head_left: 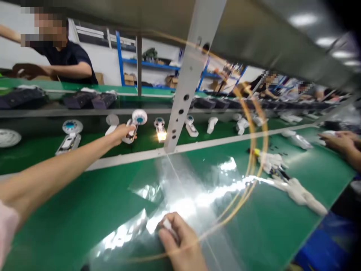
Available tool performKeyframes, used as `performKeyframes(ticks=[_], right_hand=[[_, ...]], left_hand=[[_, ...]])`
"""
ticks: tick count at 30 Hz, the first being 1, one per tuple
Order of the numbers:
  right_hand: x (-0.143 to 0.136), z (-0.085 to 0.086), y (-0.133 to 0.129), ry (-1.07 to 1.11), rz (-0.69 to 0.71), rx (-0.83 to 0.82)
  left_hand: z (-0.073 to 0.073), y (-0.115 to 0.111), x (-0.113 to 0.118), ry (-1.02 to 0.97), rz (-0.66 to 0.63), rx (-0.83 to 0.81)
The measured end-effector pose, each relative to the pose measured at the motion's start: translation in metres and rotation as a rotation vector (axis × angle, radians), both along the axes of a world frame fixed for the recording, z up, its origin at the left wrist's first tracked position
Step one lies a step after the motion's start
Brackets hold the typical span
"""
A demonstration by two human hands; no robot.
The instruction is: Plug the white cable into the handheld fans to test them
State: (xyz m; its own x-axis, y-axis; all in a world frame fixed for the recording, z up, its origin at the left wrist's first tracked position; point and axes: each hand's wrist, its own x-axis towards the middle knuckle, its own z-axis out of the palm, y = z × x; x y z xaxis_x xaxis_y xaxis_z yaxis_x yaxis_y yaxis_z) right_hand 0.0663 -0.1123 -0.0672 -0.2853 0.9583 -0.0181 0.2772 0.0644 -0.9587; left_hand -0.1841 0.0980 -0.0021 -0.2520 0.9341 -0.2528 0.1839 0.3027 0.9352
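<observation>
My left hand (124,133) reaches far out over the green conveyor belt. Its fingers are closed on a white handheld device with a round head (139,117) that has a blue centre. Close to me, above the clear plastic sheet (180,177) on the green worktable (70,203), is my right hand (180,237). Between its thumb and fingers it pinches a small white piece (167,224), partly covered by the fingers. Along the belt stand similar opened devices, one (69,137) left of my left hand and one (160,130) to its right, lit brightly at its base.
A grey metal post (186,82) rises between table and belt. Yellowish looped tubing or cable (252,131) crosses the right side. White parts (282,177) lie at right, near another person's hands (341,143). Dark boxes (104,99) line the far belt; a co-worker (67,60) sits beyond.
</observation>
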Motion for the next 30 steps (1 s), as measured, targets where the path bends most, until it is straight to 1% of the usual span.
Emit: performKeyframes(ticks=[1,2,4,6,7,8,9,10,11,13,18,22,25,26,28,30], right_hand=[[0.001,0.008,-0.003,-0.019,0.002,-0.061],[0.001,0.015,-0.005,-0.08,0.007,-0.056],[-0.003,0.025,-0.009,-0.209,0.046,0.026],[-0.012,0.028,-0.015,-0.33,0.101,0.151],[-0.017,0.028,-0.018,-0.384,0.116,0.204],[-0.023,0.026,-0.02,-0.437,0.116,0.246],[-0.028,0.023,-0.021,-0.485,0.097,0.276],[-0.033,0.021,-0.021,-0.525,0.067,0.298],[-0.038,0.019,-0.02,-0.554,0.039,0.314],[-0.046,0.017,-0.016,-0.596,0.014,0.336],[-0.059,0.021,-0.008,-0.682,0.055,0.362],[-0.059,0.018,-0.006,-0.671,0.057,0.376],[-0.055,0.019,-0.016,-0.62,0.078,0.403],[-0.054,0.022,-0.022,-0.589,0.094,0.416],[-0.056,0.034,-0.034,-0.478,0.148,0.416],[-0.064,0.051,-0.04,-0.28,0.225,0.325]], left_hand=[[0.002,-0.025,-0.001,-0.093,-0.018,-0.01],[0.003,-0.054,-0.001,-0.178,-0.032,-0.027],[0.002,-0.118,0.003,-0.325,-0.078,-0.112],[-0.004,-0.182,0.01,-0.428,-0.113,-0.217],[-0.009,-0.21,0.014,-0.492,-0.13,-0.267],[-0.014,-0.233,0.018,-0.601,-0.141,-0.298],[-0.019,-0.25,0.021,-0.665,-0.15,-0.306],[-0.023,-0.262,0.023,-0.72,-0.158,-0.305],[-0.026,-0.27,0.025,-0.752,-0.16,-0.297],[-0.029,-0.274,0.027,-0.752,-0.151,-0.287],[-0.03,-0.269,0.027,-0.714,-0.162,-0.229],[-0.035,-0.269,0.03,-0.644,-0.165,-0.18],[-0.039,-0.268,0.033,-0.614,-0.157,-0.184],[-0.04,-0.267,0.034,-0.606,-0.151,-0.188],[-0.041,-0.266,0.034,-0.57,-0.147,-0.176],[-0.041,-0.267,0.033,-0.512,-0.186,-0.14]])
